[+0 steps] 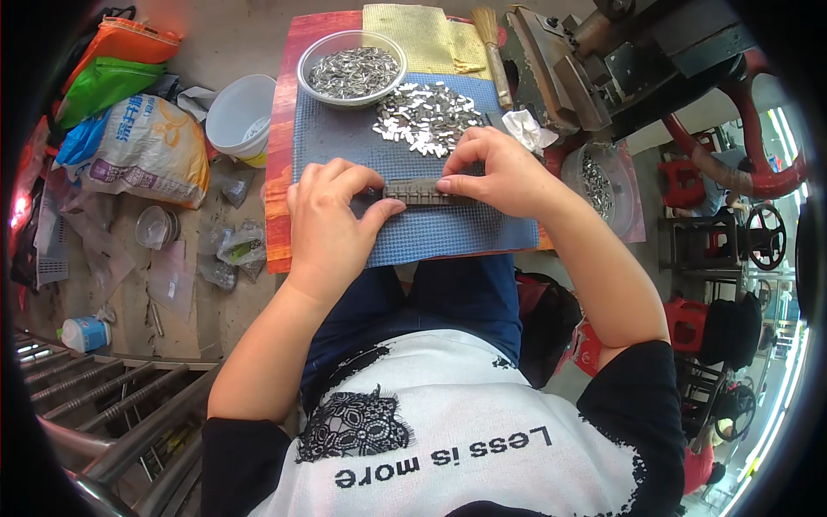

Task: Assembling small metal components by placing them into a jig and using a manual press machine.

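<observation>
A dark metal bar with a row of notches (418, 192) lies across the blue textured mat (431, 245) in front of me. My left hand (332, 220) grips its left end between thumb and fingers. At the other end, my right hand (508, 172) pinches the bar with thumb and index finger. Just beyond it, small silvery and dark metal pieces (426, 116) are spread in a loose pile. Behind the pile to the left stands a pale round bowl (351, 102), filled with small metal pins.
A straw brush (492, 56) lies by gold textured sheets (405, 36) at the table's far edge. Crumpled white tissue (527, 131) sits near a heavy metal press (573, 82). A white bucket (226, 116) and a printed sack (146, 151) stand left; a clear basin (627, 215) of pieces, right.
</observation>
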A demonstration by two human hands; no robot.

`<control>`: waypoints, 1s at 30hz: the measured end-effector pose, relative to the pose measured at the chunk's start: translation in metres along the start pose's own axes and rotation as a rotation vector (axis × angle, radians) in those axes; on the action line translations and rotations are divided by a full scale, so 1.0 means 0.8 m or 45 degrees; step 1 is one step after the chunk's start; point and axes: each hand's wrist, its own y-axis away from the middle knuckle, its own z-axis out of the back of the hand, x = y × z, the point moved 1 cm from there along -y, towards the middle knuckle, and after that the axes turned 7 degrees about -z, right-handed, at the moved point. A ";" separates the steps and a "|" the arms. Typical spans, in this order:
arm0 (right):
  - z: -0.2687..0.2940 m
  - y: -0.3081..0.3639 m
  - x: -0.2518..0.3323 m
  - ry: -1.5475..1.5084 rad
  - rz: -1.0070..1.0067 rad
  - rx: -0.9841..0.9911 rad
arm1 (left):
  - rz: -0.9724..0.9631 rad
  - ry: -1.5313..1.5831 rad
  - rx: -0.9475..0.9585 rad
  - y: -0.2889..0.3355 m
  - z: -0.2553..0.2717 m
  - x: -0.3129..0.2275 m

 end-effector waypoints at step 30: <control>0.031 -0.068 0.055 -0.347 -0.009 -0.604 | -0.089 0.002 -0.009 0.001 -0.001 0.000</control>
